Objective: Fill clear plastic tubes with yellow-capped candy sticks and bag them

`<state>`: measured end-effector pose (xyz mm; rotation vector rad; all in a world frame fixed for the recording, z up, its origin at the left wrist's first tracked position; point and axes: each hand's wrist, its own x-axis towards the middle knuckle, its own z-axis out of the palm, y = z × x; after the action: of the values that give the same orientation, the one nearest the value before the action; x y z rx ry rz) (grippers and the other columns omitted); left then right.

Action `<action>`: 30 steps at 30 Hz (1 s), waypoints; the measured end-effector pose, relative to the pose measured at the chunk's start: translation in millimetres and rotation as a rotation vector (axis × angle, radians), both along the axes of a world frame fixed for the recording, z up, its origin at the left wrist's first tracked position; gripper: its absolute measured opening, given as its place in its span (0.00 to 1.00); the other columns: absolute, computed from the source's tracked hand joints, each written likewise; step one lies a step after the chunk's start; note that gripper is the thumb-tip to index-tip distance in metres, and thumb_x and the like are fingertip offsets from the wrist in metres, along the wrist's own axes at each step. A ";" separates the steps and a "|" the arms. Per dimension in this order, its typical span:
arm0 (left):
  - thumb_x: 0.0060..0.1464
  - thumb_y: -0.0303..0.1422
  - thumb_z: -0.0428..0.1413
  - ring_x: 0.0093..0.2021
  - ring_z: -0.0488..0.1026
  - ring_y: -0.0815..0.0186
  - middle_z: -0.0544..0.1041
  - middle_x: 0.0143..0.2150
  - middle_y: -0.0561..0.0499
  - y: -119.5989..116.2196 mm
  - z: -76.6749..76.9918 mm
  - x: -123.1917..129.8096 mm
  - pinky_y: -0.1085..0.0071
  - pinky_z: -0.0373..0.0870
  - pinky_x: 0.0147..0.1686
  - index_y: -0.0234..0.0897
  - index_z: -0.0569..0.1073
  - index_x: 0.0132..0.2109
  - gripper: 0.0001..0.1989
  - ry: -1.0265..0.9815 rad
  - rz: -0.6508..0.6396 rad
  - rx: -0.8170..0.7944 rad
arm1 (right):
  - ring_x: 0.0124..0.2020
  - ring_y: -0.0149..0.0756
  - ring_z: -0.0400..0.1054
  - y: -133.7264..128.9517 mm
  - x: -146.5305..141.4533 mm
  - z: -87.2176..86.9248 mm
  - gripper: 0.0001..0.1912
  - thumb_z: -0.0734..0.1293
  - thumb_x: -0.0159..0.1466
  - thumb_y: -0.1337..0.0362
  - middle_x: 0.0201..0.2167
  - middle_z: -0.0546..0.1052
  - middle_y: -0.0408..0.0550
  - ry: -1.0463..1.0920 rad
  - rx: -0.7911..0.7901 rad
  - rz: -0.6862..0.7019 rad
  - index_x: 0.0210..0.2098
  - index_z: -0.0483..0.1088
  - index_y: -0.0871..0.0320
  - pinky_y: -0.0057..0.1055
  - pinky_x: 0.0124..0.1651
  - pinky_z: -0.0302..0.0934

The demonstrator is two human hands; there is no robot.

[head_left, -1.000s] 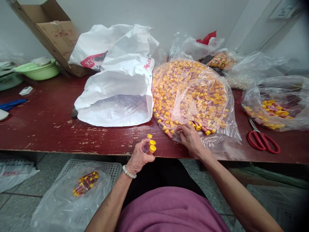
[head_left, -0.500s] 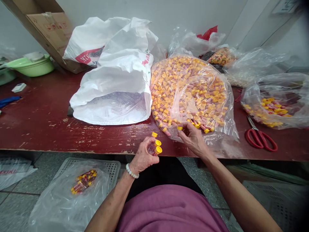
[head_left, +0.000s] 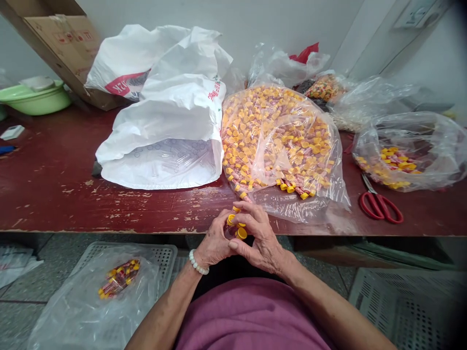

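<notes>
My left hand (head_left: 215,240), with a bead bracelet at the wrist, is wrapped round several small clear tubes with yellow caps (head_left: 241,233) near the table's front edge. Against them from the right, my right hand (head_left: 259,238) has its curved fingers on the yellow caps; its thumb meets my left hand. Just beyond lies a large clear bag (head_left: 244,141) full of yellow-capped tubes with reddish contents. To its left, an open white sack (head_left: 164,112) shows clear empty tubes inside.
Red-handled scissors (head_left: 381,206) lie at the right, beside a smaller clear bag (head_left: 434,141) of capped tubes. Below the table at left, a plastic-lined crate (head_left: 170,253) holds more tubes. A green basin (head_left: 40,99) and cardboard box (head_left: 69,41) stand at back left.
My right hand has moved left and down from the large bag's front edge to the tubes in my left hand. The view has shifted slightly right.
</notes>
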<state>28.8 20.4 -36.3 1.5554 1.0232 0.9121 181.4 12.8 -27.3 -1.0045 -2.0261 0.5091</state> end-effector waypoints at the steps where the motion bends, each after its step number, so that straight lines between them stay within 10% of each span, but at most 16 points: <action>1: 0.37 0.24 0.60 0.40 0.67 0.64 0.69 0.41 0.47 0.2 -1.5 -1.1 0.70 0.65 0.40 0.33 0.70 0.39 0.17 -0.030 0.006 -0.015 | 0.59 0.46 0.54 -2.0 -2.0 -1.7 0.19 0.66 0.58 0.51 0.57 0.61 0.53 -0.014 -0.004 0.018 0.45 0.68 0.54 0.47 0.59 0.49; 4: 0.35 0.23 0.59 0.37 0.67 0.66 0.70 0.39 0.49 0.7 -7.6 -9.3 0.72 0.64 0.37 0.34 0.69 0.41 0.20 -0.089 0.054 -0.121 | 0.58 0.44 0.56 3.2 3.4 -7.7 0.18 0.63 0.62 0.53 0.59 0.59 0.53 0.003 -0.028 0.003 0.48 0.68 0.53 0.44 0.58 0.52; 10: 0.33 0.19 0.57 0.32 0.64 0.72 0.68 0.33 0.54 -1.6 -18.7 -42.1 0.76 0.59 0.30 0.34 0.68 0.39 0.21 -0.132 0.236 -0.255 | 0.38 0.40 0.66 59.2 43.4 -35.1 0.11 0.58 0.64 0.62 0.33 0.73 0.52 -0.155 -0.054 -0.465 0.34 0.70 0.59 0.37 0.43 0.60; 23: 0.32 0.19 0.57 0.31 0.64 0.71 0.68 0.34 0.54 -0.2 -19.1 -34.2 0.76 0.61 0.31 0.34 0.69 0.40 0.22 -0.053 0.246 -0.183 | 0.31 0.36 0.70 84.3 8.6 -29.5 0.11 0.57 0.65 0.64 0.32 0.75 0.52 -0.573 -0.127 -0.321 0.43 0.67 0.57 0.28 0.32 0.60; 27: 0.31 0.18 0.56 0.31 0.63 0.72 0.67 0.33 0.54 0.7 -17.1 -28.7 0.76 0.61 0.30 0.35 0.69 0.39 0.22 -0.022 0.210 -0.136 | 0.30 0.36 0.69 74.3 31.8 -21.0 0.08 0.59 0.63 0.62 0.32 0.74 0.52 -0.272 -0.135 -0.535 0.38 0.66 0.59 0.30 0.32 0.62; 30: 0.31 0.18 0.55 0.31 0.64 0.71 0.67 0.33 0.53 1.3 -14.1 -21.0 0.76 0.61 0.30 0.34 0.69 0.38 0.21 0.016 0.169 -0.114 | 0.29 0.33 0.69 47.6 31.9 -7.7 0.09 0.61 0.63 0.58 0.30 0.74 0.46 0.107 -0.217 -0.413 0.39 0.63 0.57 0.29 0.32 0.63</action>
<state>7.8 21.7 -50.4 1.3991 1.2109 0.9402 213.3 60.5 -35.0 -1.4522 -1.6324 0.5505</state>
